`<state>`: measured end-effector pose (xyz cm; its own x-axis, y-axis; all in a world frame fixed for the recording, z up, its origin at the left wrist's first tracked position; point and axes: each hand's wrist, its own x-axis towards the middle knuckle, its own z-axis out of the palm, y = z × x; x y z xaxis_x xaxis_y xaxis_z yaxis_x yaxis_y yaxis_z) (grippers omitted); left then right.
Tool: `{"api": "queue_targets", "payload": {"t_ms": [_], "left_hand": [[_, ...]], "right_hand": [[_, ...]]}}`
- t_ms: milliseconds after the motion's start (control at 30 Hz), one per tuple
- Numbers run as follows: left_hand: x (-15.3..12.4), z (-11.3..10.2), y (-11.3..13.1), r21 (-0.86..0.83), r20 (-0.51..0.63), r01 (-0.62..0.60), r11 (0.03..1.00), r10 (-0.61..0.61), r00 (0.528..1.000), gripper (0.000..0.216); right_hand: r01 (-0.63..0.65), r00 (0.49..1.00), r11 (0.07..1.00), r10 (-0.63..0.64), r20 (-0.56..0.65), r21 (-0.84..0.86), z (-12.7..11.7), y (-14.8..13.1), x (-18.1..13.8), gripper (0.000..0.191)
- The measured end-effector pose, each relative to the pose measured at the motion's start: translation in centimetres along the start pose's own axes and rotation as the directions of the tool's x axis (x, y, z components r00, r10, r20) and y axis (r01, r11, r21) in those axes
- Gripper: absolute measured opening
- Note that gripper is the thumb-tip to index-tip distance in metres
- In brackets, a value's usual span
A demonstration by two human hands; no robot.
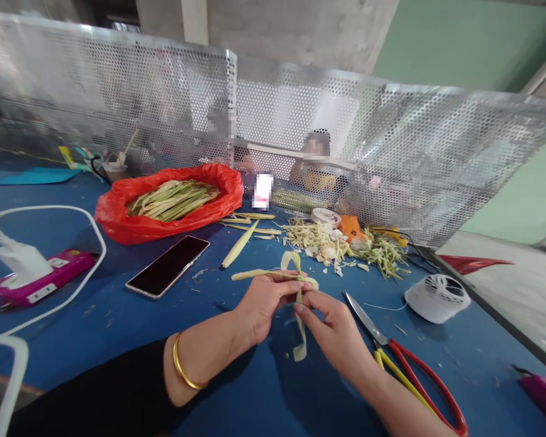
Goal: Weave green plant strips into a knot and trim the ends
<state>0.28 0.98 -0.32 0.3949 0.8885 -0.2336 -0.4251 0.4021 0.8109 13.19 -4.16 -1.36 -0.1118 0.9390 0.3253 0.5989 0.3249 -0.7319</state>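
Note:
Both hands meet over the blue table, working on pale green leaf strips [301, 328] joined at a small knot or crossing. My left hand [266, 297] pinches the strips near that crossing, with one strip end sticking out to its left. From the right, my right hand [325, 312] closes finger and thumb on the same strips, just below the crossing. A looped strip stands up above the fingers, and another hangs down between the hands. Scissors [382, 343] with red and yellow handles lie beside my right forearm. The fingertips partly hide the crossing.
A red plastic bag [118, 209] holds many leaf strips. Nearby lie a phone [168, 267], a purple power strip [57, 276] with a white charger, leaf scraps [321, 240], and a white thread spool [437, 303]. A perforated metal screen [282, 103] borders the table; a person sits behind it.

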Motion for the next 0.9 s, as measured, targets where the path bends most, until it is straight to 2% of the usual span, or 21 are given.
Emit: {"api": "queue_targets", "payload": {"t_ms": [67, 133, 200, 267, 367, 433, 533, 633, 733, 833, 900], "left_hand": [[0.1, -0.2, 0.2, 0.017, 0.017, 0.013, 1.000, -0.013, 1.000, 0.021], [0.2, -0.3, 0.6, 0.007, 0.035, 0.035, 0.999, -0.036, 0.999, 0.022], [0.0, -0.3, 1.0, -0.018, 0.050, 0.071, 0.997, -0.070, 0.996, 0.019], [-0.1, -0.2, 1.2, -0.037, 0.053, 0.109, 0.993, -0.107, 0.993, 0.018], [-0.2, -0.2, 1.3, -0.035, 0.032, 0.103, 0.994, -0.102, 0.994, 0.018], [-0.1, -0.3, 1.1, -0.013, 0.023, 0.072, 0.997, -0.072, 0.997, 0.013], [0.0, -0.4, 0.8, 0.014, 0.044, 0.056, 0.998, -0.056, 0.997, 0.012], [0.0, -0.4, 0.7, 0.033, 0.058, 0.044, 0.998, -0.046, 0.997, 0.015], [-0.2, -0.1, 0.8, 0.106, 0.012, -0.053, 0.993, 0.052, 0.999, 0.016], [-0.3, 0.2, 0.8, 0.184, -0.058, -0.185, 0.965, 0.198, 0.978, 0.012], [-0.3, 0.2, 0.8, 0.215, -0.082, -0.223, 0.951, 0.245, 0.966, 0.010]], "right_hand": [[-0.001, 0.999, 0.999, 0.000, -0.032, -0.040, -0.1, 0.2, 0.0, 0.034], [0.014, 0.990, 0.996, -0.026, -0.136, -0.090, -0.5, 0.5, 0.0, 0.032], [0.032, 0.962, 0.987, -0.073, -0.263, -0.155, -1.2, 0.7, 0.3, 0.022], [0.046, 0.945, 0.977, -0.110, -0.308, -0.208, -1.7, 1.0, 0.5, 0.014], [0.071, 0.958, 0.969, -0.133, -0.255, -0.237, -1.9, 1.3, 0.8, 0.013], [0.071, 0.950, 0.962, -0.146, -0.275, -0.264, -1.7, 1.4, 0.8, 0.010], [0.046, 0.933, 0.948, -0.153, -0.324, -0.316, -1.6, 1.6, 0.8, 0.017], [0.084, 0.947, 0.936, -0.182, -0.266, -0.341, -1.7, 1.5, 0.9, 0.008], [0.113, 0.953, 0.933, -0.199, -0.228, -0.342, -1.8, 1.2, 0.8, 0.015], [0.059, 0.966, 0.957, -0.126, -0.227, -0.283, -1.5, 0.9, 0.7, 0.021], [-0.026, 0.980, 0.990, -0.002, -0.198, -0.140, -1.3, 1.1, 0.7, 0.023]]}}
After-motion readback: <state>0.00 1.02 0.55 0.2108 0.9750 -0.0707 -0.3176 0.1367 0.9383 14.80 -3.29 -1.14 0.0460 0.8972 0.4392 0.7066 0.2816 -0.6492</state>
